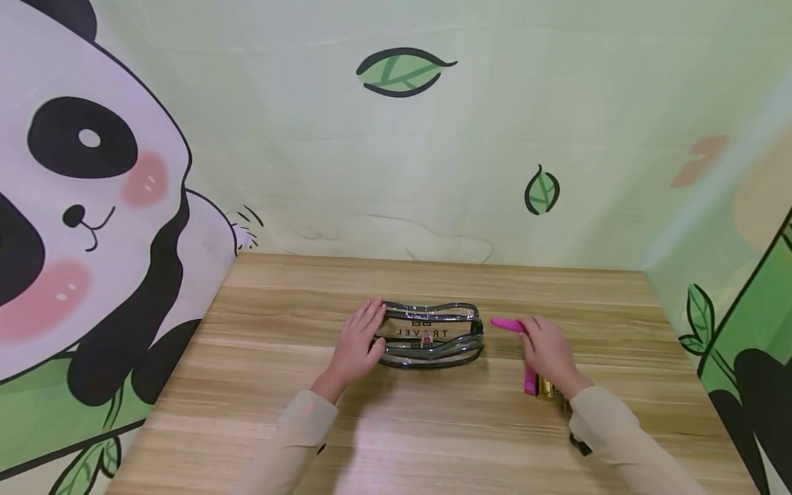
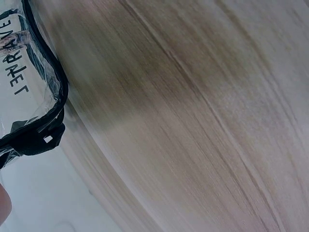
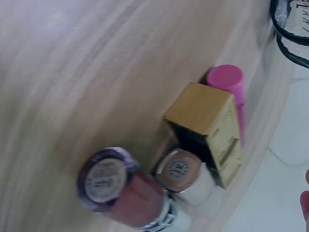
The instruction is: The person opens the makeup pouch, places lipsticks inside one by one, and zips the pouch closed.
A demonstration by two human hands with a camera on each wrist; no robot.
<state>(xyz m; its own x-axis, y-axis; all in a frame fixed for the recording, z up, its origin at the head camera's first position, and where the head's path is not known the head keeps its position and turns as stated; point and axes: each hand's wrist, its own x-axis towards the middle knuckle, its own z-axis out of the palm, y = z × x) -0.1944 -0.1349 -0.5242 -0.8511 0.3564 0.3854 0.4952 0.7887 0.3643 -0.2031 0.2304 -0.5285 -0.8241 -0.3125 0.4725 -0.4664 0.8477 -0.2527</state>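
A clear pouch (image 1: 433, 333) with black trim and the word TRAVEL, reading mirrored, lies mid-table. My left hand (image 1: 355, 344) rests against its left end, fingers extended to the back edge and the thumb by the front one. To the right of the pouch, my right hand (image 1: 547, 347) pinches a slim bright pink tube (image 1: 507, 324), which points left toward it. Below that hand stands another pink tube (image 1: 531, 380), beside a gold box (image 1: 545, 388). In the right wrist view, a tan-ended bottle (image 3: 178, 170) and a reddish-brown bottle (image 3: 133, 193) follow on from the box.
A black object (image 1: 579, 447) lies partly under my right sleeve. The wood-patterned table (image 1: 278, 289) ends at a pale green wall cloth (image 1: 309, 172) with leaves and a panda. A small black spot (image 1: 321, 449) shows by my left sleeve.
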